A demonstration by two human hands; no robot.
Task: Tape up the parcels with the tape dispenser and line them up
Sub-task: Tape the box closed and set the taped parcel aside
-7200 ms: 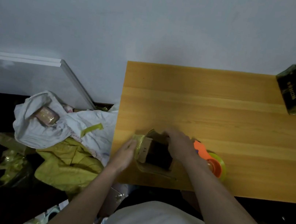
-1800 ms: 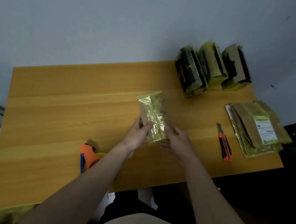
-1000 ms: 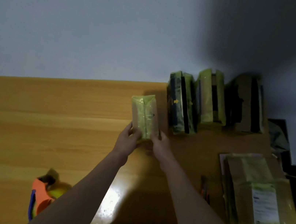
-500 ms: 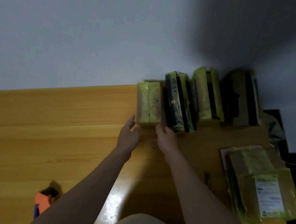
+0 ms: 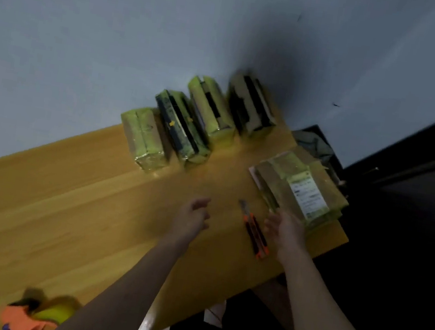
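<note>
Now that both hands have let go, the left hand [image 5: 190, 218] and right hand [image 5: 287, 229] hang loose and hold nothing; the newest parcel [image 5: 144, 137] has joined the row by the wall, so another from the flat pile [image 5: 300, 188] likely comes next

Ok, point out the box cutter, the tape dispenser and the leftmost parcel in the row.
box cutter [image 5: 254, 231], head view, middle of its orange handle.
tape dispenser [image 5: 27, 321], head view, orange body at the bottom edge.
leftmost parcel [image 5: 144, 137], head view, taped top face.
</note>
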